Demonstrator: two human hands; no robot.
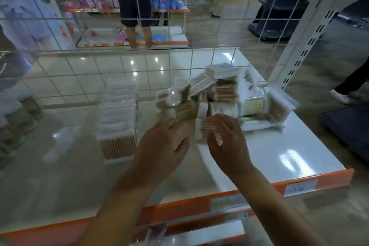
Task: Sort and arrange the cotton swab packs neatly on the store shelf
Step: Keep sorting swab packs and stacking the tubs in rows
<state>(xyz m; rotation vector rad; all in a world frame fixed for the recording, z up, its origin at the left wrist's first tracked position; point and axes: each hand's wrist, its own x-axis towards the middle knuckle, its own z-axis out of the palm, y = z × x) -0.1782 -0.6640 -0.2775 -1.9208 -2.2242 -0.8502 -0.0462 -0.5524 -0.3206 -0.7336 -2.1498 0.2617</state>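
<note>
Shelf (259,152): glossy white metal, orange front lip with price tags.

Left hand (165,146) hovers empty, palm down, fingers loosely spread, probably ready to steady or take the next item.

Right hand (229,142) pinches 1 flat pack (207,129) of wooden-stemmed swabs by its near end, likely lifting it clear for sorting.

Left of the hands, 1 neat stack (117,118) of clear packs, edges aligned: the sorted pile, by the look of it.

Behind, jumbled heap (225,94): film packs and round tubs, tilted every way, unsorted.

Wire grid (119,62) backs the shelf.
</note>
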